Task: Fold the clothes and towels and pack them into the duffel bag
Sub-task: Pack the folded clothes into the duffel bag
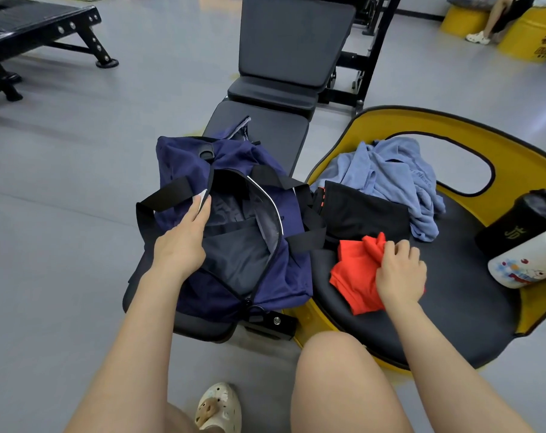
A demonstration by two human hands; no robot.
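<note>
grey floor (62, 151), black bench (293, 48), yellow seat (453, 132)

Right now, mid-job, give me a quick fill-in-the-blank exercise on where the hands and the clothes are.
1. The left hand holds open the rim of the navy fabric duffel bag, whose zip is ____.
2. The right hand grips the ____ folded garment.
3. The black folded shorts lie between that garment and the crumpled ____ towel.
4. All three pieces lie on the round black seat with a ____ rim.

Missing words: open; red; blue; yellow
</note>
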